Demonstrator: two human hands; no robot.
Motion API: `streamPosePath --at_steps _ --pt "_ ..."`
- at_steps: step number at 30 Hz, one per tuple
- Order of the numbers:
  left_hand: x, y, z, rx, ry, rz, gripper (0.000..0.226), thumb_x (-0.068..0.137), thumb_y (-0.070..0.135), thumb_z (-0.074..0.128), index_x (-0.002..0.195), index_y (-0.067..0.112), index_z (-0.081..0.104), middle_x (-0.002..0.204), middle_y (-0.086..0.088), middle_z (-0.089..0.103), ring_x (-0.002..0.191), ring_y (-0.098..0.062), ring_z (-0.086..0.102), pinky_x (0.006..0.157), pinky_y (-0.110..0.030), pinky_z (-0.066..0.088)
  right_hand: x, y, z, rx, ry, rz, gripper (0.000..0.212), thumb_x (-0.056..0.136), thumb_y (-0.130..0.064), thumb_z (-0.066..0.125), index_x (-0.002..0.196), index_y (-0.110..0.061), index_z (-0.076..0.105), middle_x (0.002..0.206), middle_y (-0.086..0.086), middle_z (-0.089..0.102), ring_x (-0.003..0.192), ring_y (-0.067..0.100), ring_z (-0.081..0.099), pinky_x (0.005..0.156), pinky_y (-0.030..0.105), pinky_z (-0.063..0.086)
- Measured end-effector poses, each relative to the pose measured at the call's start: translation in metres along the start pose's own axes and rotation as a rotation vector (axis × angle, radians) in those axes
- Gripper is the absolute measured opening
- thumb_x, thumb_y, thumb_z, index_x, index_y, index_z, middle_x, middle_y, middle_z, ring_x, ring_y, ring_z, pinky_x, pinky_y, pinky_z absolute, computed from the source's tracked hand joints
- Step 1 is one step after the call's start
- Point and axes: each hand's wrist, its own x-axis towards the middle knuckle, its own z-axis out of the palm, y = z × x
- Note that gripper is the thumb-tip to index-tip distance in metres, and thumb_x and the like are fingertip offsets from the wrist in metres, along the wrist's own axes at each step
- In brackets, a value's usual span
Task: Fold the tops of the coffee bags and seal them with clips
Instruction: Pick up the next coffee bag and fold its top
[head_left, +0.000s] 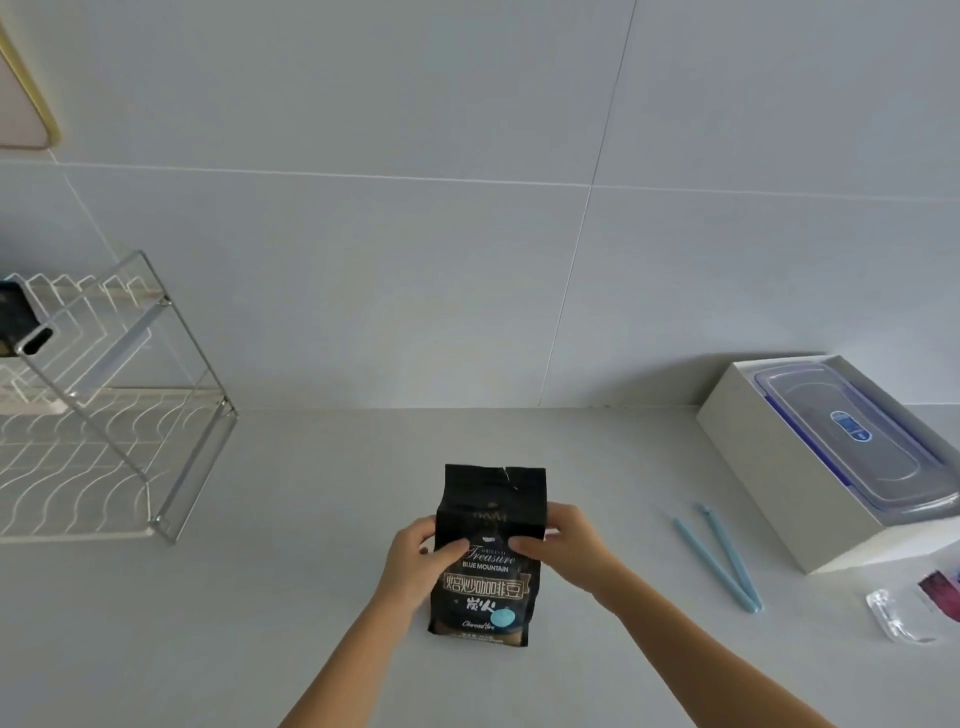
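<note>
A black coffee bag (488, 592) with white lettering stands upright on the pale counter, its top unfolded and slightly torn at the upper edge. My left hand (415, 558) grips its left side, thumb on the front. My right hand (563, 543) holds its right side the same way. A light blue clip (719, 558), a long thin pair of bars lying open in a V, rests on the counter to the right of the bag, apart from both hands.
A wire dish rack (119, 415) stands at the left against the tiled wall. At the right sits a white box (769, 467) holding a lidded plastic container (852, 441). Small clear plastic packaging (898, 618) lies near the right edge.
</note>
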Motion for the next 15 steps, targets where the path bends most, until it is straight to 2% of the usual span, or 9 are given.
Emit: streamPosePath --at_steps 2,5,7,9,11,13,15 --pt "0.003 0.004 -0.001 -0.036 -0.04 -0.011 0.013 0.081 0.013 0.068 0.092 0.021 0.067 0.098 -0.004 0.072 0.095 -0.022 0.066 0.072 -0.028 0.053 0.001 -0.004 0.002 0.047 0.047 -0.025 0.012 0.082 -0.012 0.069 0.082 -0.024 0.068 0.087 -0.006 0.073 0.083 0.01 0.07 0.07 0.023 0.058" --pt "0.001 -0.001 0.005 -0.081 -0.041 -0.033 0.014 0.084 0.012 0.065 0.098 0.013 0.066 0.101 -0.011 0.071 0.095 -0.027 0.066 0.076 -0.034 0.054 -0.005 -0.001 0.014 0.064 0.113 -0.006 0.008 0.086 -0.011 0.064 0.093 -0.012 0.067 0.092 0.003 0.073 0.086 0.016 0.069 0.072 0.028 0.058" --pt "-0.001 -0.001 0.007 -0.11 -0.004 -0.027 0.012 0.084 0.013 0.066 0.096 0.011 0.067 0.098 -0.012 0.072 0.092 -0.027 0.068 0.073 -0.034 0.056 -0.003 -0.004 0.013 0.027 0.146 -0.036 0.009 0.086 -0.012 0.064 0.094 -0.009 0.068 0.091 0.002 0.073 0.085 0.017 0.068 0.073 0.027 0.058" --pt "0.002 0.003 0.005 -0.132 0.021 0.0 0.006 0.083 0.015 0.067 0.089 0.016 0.069 0.089 -0.007 0.075 0.084 -0.021 0.07 0.062 -0.026 0.055 0.0 -0.012 0.01 -0.027 0.198 -0.108 0.007 0.083 -0.013 0.067 0.088 -0.018 0.069 0.084 -0.007 0.072 0.079 0.009 0.068 0.069 0.019 0.055" --pt "0.006 0.008 0.001 -0.132 0.015 0.037 0.005 0.082 0.016 0.068 0.085 0.018 0.07 0.083 -0.003 0.075 0.076 -0.014 0.071 0.055 -0.02 0.053 0.002 -0.013 0.011 -0.012 0.254 -0.139 0.014 0.082 -0.013 0.069 0.082 -0.027 0.068 0.079 -0.013 0.071 0.074 0.002 0.066 0.064 0.012 0.052" --pt "0.008 0.007 0.0 -0.056 0.005 0.035 0.006 0.082 0.015 0.068 0.088 0.017 0.068 0.09 -0.005 0.074 0.076 -0.012 0.07 0.056 -0.017 0.052 0.001 -0.009 0.015 -0.05 0.209 -0.109 0.013 0.082 -0.011 0.068 0.083 -0.024 0.069 0.08 -0.01 0.071 0.073 0.003 0.065 0.063 0.013 0.05" --pt "0.007 0.004 0.001 0.024 0.034 0.04 0.01 0.083 0.014 0.067 0.092 0.015 0.064 0.1 -0.01 0.07 0.085 -0.014 0.067 0.066 -0.022 0.054 0.004 -0.009 0.012 -0.174 0.116 -0.086 0.006 0.082 -0.01 0.068 0.087 -0.013 0.07 0.082 -0.005 0.07 0.073 0.004 0.062 0.065 0.018 0.047"
